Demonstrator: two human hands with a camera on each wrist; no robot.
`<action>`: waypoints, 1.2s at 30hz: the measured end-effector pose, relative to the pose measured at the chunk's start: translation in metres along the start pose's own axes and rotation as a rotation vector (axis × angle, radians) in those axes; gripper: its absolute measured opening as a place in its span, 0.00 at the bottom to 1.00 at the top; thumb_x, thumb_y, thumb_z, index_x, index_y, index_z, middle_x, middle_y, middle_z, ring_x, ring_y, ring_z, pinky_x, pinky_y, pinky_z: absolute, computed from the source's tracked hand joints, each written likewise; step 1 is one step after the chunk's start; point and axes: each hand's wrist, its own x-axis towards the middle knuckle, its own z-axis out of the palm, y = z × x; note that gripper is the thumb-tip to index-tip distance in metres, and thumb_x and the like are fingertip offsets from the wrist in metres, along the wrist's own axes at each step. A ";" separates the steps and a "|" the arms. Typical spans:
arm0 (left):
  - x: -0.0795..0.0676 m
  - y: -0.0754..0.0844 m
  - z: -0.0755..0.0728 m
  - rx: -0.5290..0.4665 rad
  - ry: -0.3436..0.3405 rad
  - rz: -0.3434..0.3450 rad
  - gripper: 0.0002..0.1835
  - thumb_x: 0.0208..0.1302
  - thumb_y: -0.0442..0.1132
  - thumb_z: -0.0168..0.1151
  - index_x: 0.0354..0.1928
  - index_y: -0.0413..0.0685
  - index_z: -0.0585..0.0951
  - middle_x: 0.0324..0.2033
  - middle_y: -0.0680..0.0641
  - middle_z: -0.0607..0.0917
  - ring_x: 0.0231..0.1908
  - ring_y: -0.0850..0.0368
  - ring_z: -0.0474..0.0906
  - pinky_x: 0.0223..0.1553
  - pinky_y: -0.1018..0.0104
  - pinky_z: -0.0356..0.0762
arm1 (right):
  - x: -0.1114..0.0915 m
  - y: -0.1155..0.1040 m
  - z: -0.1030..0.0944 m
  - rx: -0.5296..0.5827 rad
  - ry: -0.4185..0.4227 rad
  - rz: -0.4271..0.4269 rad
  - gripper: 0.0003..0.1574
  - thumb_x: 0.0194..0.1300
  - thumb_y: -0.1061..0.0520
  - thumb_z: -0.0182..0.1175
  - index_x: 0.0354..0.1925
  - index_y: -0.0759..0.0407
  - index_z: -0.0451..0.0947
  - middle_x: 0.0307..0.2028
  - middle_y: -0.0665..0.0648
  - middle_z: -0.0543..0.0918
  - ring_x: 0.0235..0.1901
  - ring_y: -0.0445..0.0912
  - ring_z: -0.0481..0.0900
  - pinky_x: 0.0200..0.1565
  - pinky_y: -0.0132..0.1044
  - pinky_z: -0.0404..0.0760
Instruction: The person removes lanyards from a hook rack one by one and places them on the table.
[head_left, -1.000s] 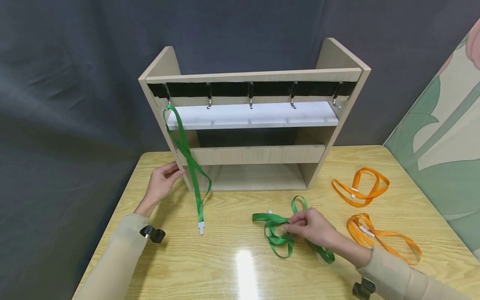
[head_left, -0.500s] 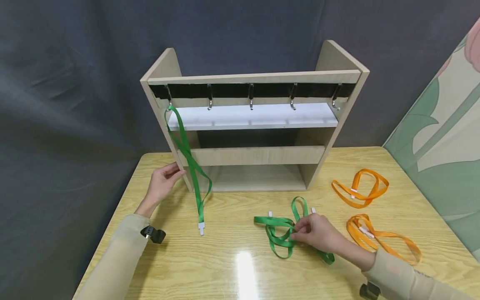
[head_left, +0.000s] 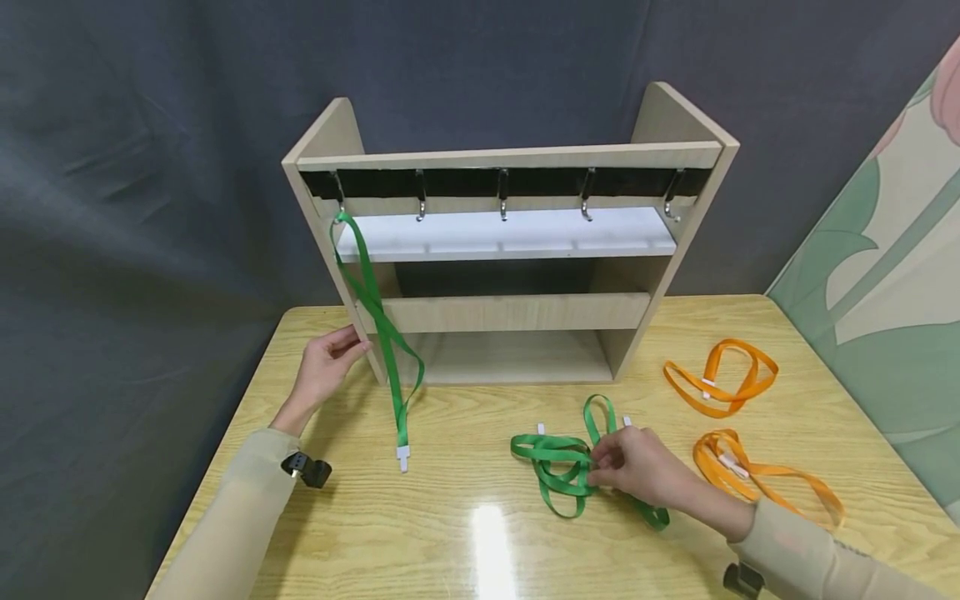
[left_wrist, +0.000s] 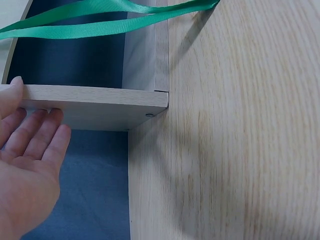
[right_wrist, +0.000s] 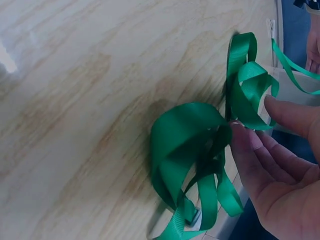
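My left hand (head_left: 321, 367) grips the left side panel of a wooden hook rack (head_left: 502, 312), its thumb on the front edge and its fingers along the outer face (left_wrist: 80, 116). A green lanyard (head_left: 401, 429) hangs from the leftmost hook, its white clip dangling low. Over the table, my right hand (head_left: 637, 468) pinches a strap in a tangle of green lanyards (right_wrist: 187, 125) between thumb and fingertips. Two white clips show at the tangle's far side. The right hand hides part of the straps.
Two orange lanyards (head_left: 750, 385) lie looped on the table (head_left: 420, 533) at the right. Several metal hooks (head_left: 502, 204) line the rack's top rail, with a white shelf (head_left: 510, 237) behind them. A dark curtain (head_left: 487, 67) hangs at the back.
The right hand has shifted slightly to the right, drawing the green straps a little with it, and a second white clip has come into sight. The left hand keeps its place.
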 end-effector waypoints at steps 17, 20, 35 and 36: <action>0.001 -0.001 0.000 -0.010 -0.008 0.017 0.18 0.65 0.28 0.60 0.56 0.28 0.76 0.48 0.32 0.80 0.47 0.38 0.78 0.42 0.76 0.75 | 0.023 -0.030 -0.035 -0.002 0.152 -0.226 0.07 0.57 0.58 0.70 0.36 0.57 0.83 0.30 0.45 0.84 0.29 0.38 0.81 0.30 0.33 0.81; 0.001 -0.001 0.000 -0.010 0.000 0.019 0.18 0.65 0.28 0.60 0.56 0.28 0.76 0.48 0.32 0.80 0.47 0.39 0.78 0.42 0.76 0.76 | 0.032 -0.043 -0.041 0.030 0.176 -0.282 0.09 0.59 0.56 0.69 0.38 0.56 0.84 0.34 0.46 0.84 0.32 0.39 0.82 0.32 0.35 0.82; 0.002 -0.001 -0.001 -0.004 -0.001 0.020 0.18 0.65 0.28 0.60 0.56 0.29 0.76 0.47 0.32 0.81 0.46 0.38 0.78 0.41 0.75 0.76 | 0.079 -0.114 -0.053 0.075 0.209 -0.411 0.19 0.59 0.54 0.69 0.48 0.60 0.82 0.41 0.52 0.84 0.39 0.43 0.82 0.37 0.34 0.81; 0.001 -0.001 -0.001 -0.011 -0.002 0.017 0.18 0.65 0.28 0.60 0.56 0.29 0.76 0.47 0.32 0.81 0.46 0.38 0.78 0.41 0.75 0.76 | 0.082 -0.119 -0.053 0.076 0.210 -0.420 0.19 0.59 0.55 0.69 0.48 0.60 0.81 0.41 0.53 0.84 0.39 0.43 0.82 0.37 0.33 0.81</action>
